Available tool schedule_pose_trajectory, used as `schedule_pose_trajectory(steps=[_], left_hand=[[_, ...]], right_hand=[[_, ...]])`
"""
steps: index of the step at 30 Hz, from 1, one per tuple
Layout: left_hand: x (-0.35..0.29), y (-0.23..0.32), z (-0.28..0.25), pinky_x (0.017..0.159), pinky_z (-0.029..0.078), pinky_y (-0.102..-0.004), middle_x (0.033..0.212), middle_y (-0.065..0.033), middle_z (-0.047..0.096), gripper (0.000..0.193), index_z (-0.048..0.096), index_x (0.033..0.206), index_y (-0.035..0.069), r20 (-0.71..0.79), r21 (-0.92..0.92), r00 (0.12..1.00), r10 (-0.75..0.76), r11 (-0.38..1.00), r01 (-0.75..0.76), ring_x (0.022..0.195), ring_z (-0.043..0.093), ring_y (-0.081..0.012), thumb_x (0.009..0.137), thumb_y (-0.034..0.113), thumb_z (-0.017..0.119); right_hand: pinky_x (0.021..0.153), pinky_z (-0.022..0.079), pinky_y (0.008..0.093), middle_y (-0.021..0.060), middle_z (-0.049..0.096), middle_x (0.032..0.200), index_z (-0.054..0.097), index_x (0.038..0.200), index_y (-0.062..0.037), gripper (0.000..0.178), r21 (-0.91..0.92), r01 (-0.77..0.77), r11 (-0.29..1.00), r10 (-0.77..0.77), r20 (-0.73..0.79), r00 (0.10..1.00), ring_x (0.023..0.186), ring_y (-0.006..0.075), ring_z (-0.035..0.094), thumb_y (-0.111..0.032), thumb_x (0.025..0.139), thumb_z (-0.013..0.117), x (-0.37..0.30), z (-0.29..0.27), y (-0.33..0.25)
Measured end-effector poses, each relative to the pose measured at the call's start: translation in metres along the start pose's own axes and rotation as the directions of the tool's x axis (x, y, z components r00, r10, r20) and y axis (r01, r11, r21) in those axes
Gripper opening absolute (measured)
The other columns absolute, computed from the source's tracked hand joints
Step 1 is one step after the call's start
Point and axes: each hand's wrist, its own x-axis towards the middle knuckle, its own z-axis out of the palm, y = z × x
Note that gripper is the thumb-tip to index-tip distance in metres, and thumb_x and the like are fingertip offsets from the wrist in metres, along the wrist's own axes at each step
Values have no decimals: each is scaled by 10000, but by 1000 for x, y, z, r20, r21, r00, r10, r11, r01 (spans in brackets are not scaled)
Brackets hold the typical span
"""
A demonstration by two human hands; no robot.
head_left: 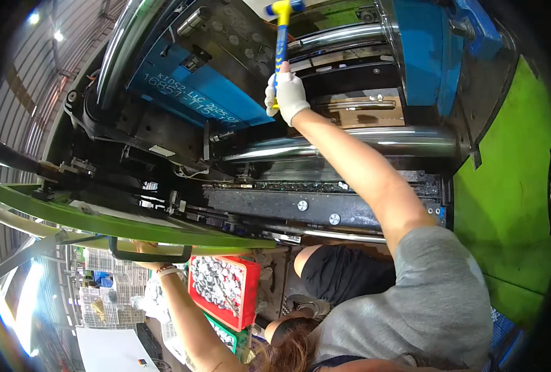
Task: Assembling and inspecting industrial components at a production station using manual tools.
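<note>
The right hand (288,93), in a white glove, is closed around the handle of a yellow-and-blue hammer (281,44). The hammer stands out beyond the fist, its head at the top edge of the view, between a blue block (195,96) with white lettering and another blue block (424,59) on the right. A steel rod (418,139) passes below the raised forearm. The left hand (144,249) is beside the black handle (125,256) of the green door (71,212); it seems to touch the door, but it is partly hidden and I cannot tell how its fingers stand. Near that forearm, a red crate (251,291) holds small grey and white parts (216,282), with a green crate (243,341) just beside it.
</note>
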Motion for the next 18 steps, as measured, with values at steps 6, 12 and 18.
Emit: schedule_pose_trajectory(steps=[6,12,18], left_hand=[[-6,13,6,438,339,-249,580,-34,468,231,472,656,100,-82,107,996,-32,993,41,456,415,-127,848,197,555],[-8,10,0,478,373,-268,573,-24,472,242,511,634,63,-74,89,996,-54,994,61,490,424,-130,843,180,480],[15,-26,-24,462,368,-270,609,-43,484,179,499,679,60,21,134,996,86,987,-88,497,440,-145,839,141,498]], right_hand=[[306,396,341,73,440,457,408,711,-83,487,404,304,863,-245,-191,950,339,221,483,-503,933,300,12,3,30],[310,370,350,67,453,469,471,689,-82,486,-20,-154,988,155,15,988,349,218,466,-494,919,353,-1,-12,17],[303,367,336,42,430,450,405,697,-121,488,254,207,945,-182,-119,976,326,187,452,-539,921,290,3,-11,16]])
